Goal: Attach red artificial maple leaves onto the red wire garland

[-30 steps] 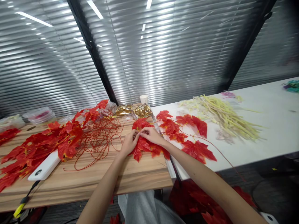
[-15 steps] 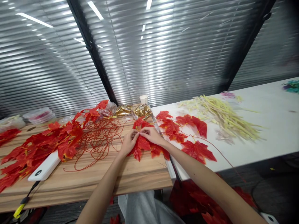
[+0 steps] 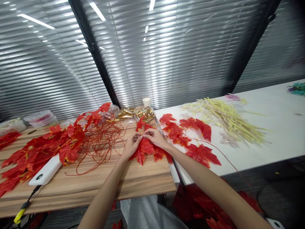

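My left hand [image 3: 132, 144] and my right hand [image 3: 154, 137] meet over the wooden table, thumbs and fingertips pinched together. Between them is the stem end of a red artificial maple leaf [image 3: 144, 149], whose blade spreads below my fingers; the exact pinch point is mostly hidden. Another red leaf [image 3: 141, 122] rises just behind my fingertips. Under my right wrist lies one more leaf [image 3: 160, 153]. To the right, several maple leaves [image 3: 175, 129] lie along a thin red cord [image 3: 220, 151] on the white table. Left of my hands is a loose tangle of red cord [image 3: 101, 140].
A heap of red leaves [image 3: 45, 148] covers the left of the wooden table [image 3: 95, 187], beside a white power bank [image 3: 46, 170] with a cable. Gold wrappers [image 3: 144, 114] and a paper cup [image 3: 146, 102] stand at the back. Yellow strips [image 3: 234, 122] lie on the white table [image 3: 283, 127].
The red leaf behind my fingertips has shifted and folded a little more upright. My hands keep nearly the same place and pinch.
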Motion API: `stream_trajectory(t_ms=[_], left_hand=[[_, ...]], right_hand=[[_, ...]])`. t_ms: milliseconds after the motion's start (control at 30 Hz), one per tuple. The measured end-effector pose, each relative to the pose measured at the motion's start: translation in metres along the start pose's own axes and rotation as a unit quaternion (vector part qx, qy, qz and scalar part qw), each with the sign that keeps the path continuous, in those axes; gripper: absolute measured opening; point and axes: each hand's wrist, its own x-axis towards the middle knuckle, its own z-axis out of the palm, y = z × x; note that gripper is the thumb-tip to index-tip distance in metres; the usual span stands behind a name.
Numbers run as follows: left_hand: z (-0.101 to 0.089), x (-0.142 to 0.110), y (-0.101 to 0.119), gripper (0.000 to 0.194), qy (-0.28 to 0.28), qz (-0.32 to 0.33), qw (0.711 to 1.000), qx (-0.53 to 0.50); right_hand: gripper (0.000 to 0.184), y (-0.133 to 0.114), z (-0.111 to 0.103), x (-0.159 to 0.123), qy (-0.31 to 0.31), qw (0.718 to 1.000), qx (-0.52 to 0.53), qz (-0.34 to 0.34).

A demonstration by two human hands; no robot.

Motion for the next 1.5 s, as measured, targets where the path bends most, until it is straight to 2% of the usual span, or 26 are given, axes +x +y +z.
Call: stream_trajectory(t_ms=[167,367,533,933,1100,1333,1500], left_hand=[[-0.001,0.000,-0.002,0.015,-0.015,-0.004,1.000,-0.013],[-0.001,-0.001,-0.001,0.018,-0.025,0.000,1.000,0.002],[0.000,-0.003,-0.001,0.021,-0.034,0.005,0.999,0.029],[0.002,-0.002,-0.003,0.023,-0.009,-0.049,0.999,-0.021],[0.002,-0.001,-0.004,0.021,0.017,-0.028,0.999,-0.013],[0.001,-0.003,0.001,0.020,0.031,-0.009,0.999,0.040],[0.001,-0.004,0.003,0.023,0.049,0.002,0.997,0.060]], right_hand=[[0.010,-0.003,-0.001,0.000,0.011,0.999,0.041,0.007],[0.008,-0.011,-0.002,0.000,0.017,0.999,0.030,0.017],[0.009,-0.006,0.000,0.000,0.019,0.998,0.059,0.018],[0.018,-0.006,-0.001,0.003,0.026,0.994,0.093,0.046],[0.022,-0.003,-0.001,0.004,0.018,0.992,0.110,0.059],[0.033,-0.005,-0.001,0.002,-0.015,0.998,0.036,0.042],[0.033,-0.005,-0.001,0.002,-0.028,0.996,0.069,0.055]])
